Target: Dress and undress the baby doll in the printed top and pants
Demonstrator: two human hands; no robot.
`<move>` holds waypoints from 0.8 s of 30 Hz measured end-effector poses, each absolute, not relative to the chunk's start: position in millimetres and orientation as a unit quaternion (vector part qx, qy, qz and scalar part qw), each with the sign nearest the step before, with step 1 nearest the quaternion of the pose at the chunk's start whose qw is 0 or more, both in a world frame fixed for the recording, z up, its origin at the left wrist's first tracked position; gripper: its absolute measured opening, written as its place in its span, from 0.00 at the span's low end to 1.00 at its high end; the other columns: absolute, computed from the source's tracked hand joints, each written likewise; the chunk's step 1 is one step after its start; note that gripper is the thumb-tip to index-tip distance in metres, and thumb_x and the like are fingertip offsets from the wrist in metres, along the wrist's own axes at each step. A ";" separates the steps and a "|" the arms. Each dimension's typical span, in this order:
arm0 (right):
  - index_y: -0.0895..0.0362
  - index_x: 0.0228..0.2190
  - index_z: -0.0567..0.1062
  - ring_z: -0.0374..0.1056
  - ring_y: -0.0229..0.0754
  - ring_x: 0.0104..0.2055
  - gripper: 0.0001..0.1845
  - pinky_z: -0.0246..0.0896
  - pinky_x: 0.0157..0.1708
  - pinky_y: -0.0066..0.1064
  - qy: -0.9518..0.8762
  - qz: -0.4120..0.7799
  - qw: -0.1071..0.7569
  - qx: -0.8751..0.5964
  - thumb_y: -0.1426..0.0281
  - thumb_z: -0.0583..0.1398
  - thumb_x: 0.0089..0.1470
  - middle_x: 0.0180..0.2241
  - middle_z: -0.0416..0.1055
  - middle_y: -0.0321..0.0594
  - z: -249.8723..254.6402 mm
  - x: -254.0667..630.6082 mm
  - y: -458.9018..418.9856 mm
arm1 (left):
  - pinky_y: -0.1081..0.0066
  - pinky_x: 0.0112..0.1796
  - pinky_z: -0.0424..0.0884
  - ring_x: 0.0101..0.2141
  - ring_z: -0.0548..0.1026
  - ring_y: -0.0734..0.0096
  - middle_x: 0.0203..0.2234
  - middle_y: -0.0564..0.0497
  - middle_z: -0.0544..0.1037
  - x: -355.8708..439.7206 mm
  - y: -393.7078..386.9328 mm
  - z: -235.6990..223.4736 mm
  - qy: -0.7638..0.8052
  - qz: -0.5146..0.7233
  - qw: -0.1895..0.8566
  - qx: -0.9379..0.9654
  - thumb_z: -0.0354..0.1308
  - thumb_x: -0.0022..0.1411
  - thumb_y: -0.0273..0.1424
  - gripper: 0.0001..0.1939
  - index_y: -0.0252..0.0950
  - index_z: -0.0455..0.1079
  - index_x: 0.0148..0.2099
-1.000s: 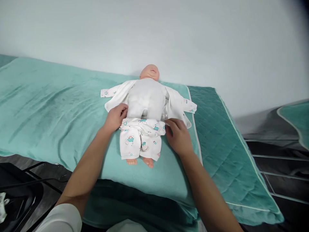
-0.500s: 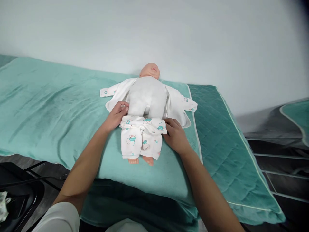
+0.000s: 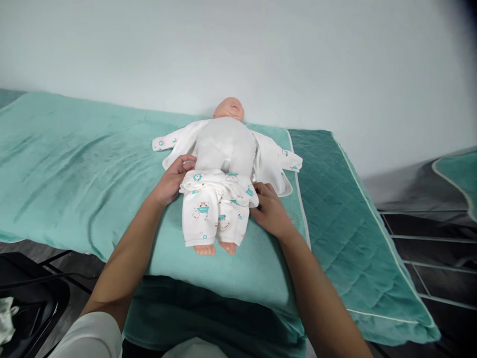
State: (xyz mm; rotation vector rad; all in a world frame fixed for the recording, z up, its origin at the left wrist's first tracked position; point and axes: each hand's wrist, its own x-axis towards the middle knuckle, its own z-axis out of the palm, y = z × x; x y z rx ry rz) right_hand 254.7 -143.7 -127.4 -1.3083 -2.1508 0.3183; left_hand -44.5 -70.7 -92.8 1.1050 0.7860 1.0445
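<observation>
White cloth torso of a doll (image 3: 223, 139), face up on the green blanket (image 3: 112, 189), head by the wall (image 3: 238, 49), feet (image 3: 204, 250) toward the person. Laid this way, probably, so both sides are within equal reach. White jacket (image 3: 272, 161) spread open beneath it, a flap out to each side, likely to leave the front bare and the lower body free of cloth. Printed trousers (image 3: 201, 214) on the legs, top bunched in a thick band across the thighs, hems just above the feet.

Right hand (image 3: 271, 211): at the band's outer edge, fingers curled, apparently pinching the cloth; tips partly hidden behind it. Left hand (image 3: 169, 184): at the opposite edge, index finger extended beside the torso, lower part of the hand against the band. Thumb hidden; cannot tell whether it grips. Hands set opposite each other, I judge, so that the pull stays level and the doll does not twist.

Against half a second ago: band sits slightly higher on the thighs, covering more of the gap between the legs, and looks fuller and looser at the right hand. Both hands keep to their sides. Jacket flaps lie much the same.
</observation>
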 end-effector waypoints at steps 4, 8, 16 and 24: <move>0.55 0.33 0.78 0.62 0.51 0.46 0.06 0.61 0.47 0.44 -0.807 0.162 0.289 -0.488 0.72 0.59 0.58 0.43 0.72 0.46 -124.1 254.5 -144.7 | 0.73 0.28 0.69 0.28 0.75 0.73 0.35 0.53 0.79 -47.4 -68.8 -95.6 0.346 0.471 0.650 0.486 0.72 0.47 0.31 0.28 0.43 0.70 0.52; 0.53 0.44 0.77 0.65 0.51 0.50 0.10 0.61 0.52 0.46 -0.768 0.262 0.341 -0.475 0.66 0.63 0.59 0.48 0.74 0.44 -120.8 255.1 -146.9 | 0.76 0.27 0.69 0.29 0.76 0.74 0.41 0.52 0.81 -50.2 -67.6 -99.1 0.329 0.461 0.659 0.495 0.73 0.49 0.30 0.29 0.44 0.70 0.53; 0.53 0.38 0.78 0.70 0.41 0.40 0.15 0.66 0.42 0.33 -0.588 0.465 0.497 -0.437 0.56 0.68 0.56 0.38 0.76 0.37 -125.3 246.7 -136.2 | 0.76 0.32 0.73 0.35 0.78 0.72 0.49 0.50 0.79 -55.6 -69.5 -98.9 0.286 0.437 0.689 0.503 0.75 0.46 0.27 0.35 0.45 0.68 0.56; 0.52 0.36 0.80 0.64 0.38 0.33 0.14 0.60 0.34 0.31 -0.575 0.441 0.538 -0.431 0.56 0.71 0.54 0.31 0.71 0.36 -113.6 244.2 -128.9 | 0.77 0.30 0.67 0.31 0.72 0.77 0.42 0.53 0.74 -54.2 -73.8 -92.5 0.291 0.420 0.684 0.521 0.75 0.49 0.29 0.26 0.43 0.70 0.49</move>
